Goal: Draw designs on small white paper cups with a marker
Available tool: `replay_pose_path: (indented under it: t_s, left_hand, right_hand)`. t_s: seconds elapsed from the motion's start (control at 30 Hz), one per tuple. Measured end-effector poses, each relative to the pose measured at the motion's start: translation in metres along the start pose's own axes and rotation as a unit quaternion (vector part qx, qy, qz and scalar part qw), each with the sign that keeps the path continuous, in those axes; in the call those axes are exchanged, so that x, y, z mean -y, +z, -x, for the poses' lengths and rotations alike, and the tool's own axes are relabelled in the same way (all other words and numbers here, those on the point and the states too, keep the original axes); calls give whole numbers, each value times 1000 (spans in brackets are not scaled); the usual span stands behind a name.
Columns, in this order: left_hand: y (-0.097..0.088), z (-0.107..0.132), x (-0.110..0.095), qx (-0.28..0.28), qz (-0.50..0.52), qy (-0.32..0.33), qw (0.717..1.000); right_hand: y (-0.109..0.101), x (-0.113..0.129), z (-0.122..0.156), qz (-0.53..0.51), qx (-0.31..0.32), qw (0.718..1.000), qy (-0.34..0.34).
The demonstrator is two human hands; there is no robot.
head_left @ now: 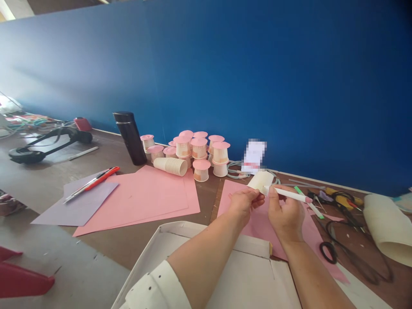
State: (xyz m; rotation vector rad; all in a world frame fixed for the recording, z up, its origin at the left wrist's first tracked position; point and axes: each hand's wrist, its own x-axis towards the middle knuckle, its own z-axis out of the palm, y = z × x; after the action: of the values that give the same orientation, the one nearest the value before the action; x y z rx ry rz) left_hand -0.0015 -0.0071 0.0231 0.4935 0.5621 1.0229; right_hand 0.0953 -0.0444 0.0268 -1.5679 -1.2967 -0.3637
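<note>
A pale cream paper cup lies tilted in my left hand, whose fingers grip its near end. My right hand is closed around a white marker with a pink end. The marker's tip touches or nearly touches the cup's side; I cannot tell which. Both hands are above a pink paper sheet. Behind and to the left stand several paper cups topped with pink discs, some stacked. A nested stack of plain paper cups lies on its side in front of them.
A white shallow box is nearest me. Leftward are pink sheets, a lilac sheet, a red cutter knife and a black bottle. A green marker, dark cables and a cream roll are at right.
</note>
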Motion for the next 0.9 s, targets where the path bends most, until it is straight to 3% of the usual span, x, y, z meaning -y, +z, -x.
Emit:
replay_pose_path:
  t_s: [0.77, 0.9]
  left_hand:
    - [-2, -1, 2, 21, -7, 17, 1000]
    - [-1, 1, 1, 18, -13, 12, 1000]
  right_hand:
    - [0, -1, 0, -7, 38, 999, -10]
    - [1, -2, 0, 1, 14, 1000, -15]
